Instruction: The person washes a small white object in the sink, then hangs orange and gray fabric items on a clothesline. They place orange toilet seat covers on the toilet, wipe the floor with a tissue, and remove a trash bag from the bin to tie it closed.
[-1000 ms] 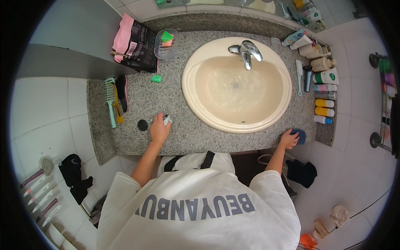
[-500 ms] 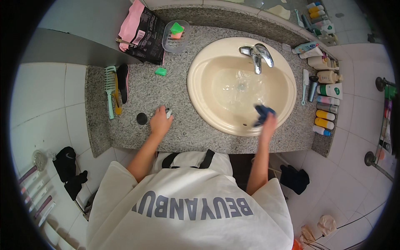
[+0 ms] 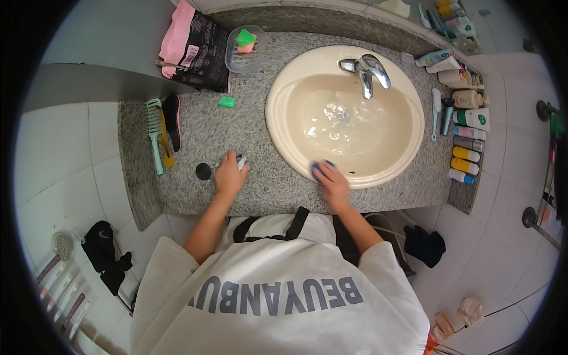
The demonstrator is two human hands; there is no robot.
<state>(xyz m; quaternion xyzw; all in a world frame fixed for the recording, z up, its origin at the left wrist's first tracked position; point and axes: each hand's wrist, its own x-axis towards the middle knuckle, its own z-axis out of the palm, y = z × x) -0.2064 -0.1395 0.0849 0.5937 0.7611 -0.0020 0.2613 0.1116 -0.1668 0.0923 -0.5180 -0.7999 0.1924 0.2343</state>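
Observation:
On the grey speckled counter (image 3: 260, 189), my left hand (image 3: 229, 176) is closed around a small grey-white object (image 3: 241, 161), mostly hidden by the fingers. A round black disc (image 3: 203, 171) lies just left of that hand. My right hand (image 3: 335, 187), slightly blurred, grips a bunched dark blue cloth (image 3: 319, 171) at the near left rim of the cream oval sink (image 3: 278, 127). The fingers cover most of the cloth. Clear water (image 3: 337, 121) stands in the basin beneath the chrome tap (image 3: 365, 74).
At the left are a mint comb (image 3: 155, 136) and a dark brush (image 3: 172, 121). Behind them stand a black-and-pink bag (image 3: 198, 53) and a soap dish (image 3: 254, 64); a green soap piece (image 3: 226, 102) lies nearby. Bottles and tubes (image 3: 466, 154) line the right edge.
My right hand has moved left with the cloth, from the basin's right side to its near left rim. My left hand keeps its place on the counter. The view has shifted slightly.

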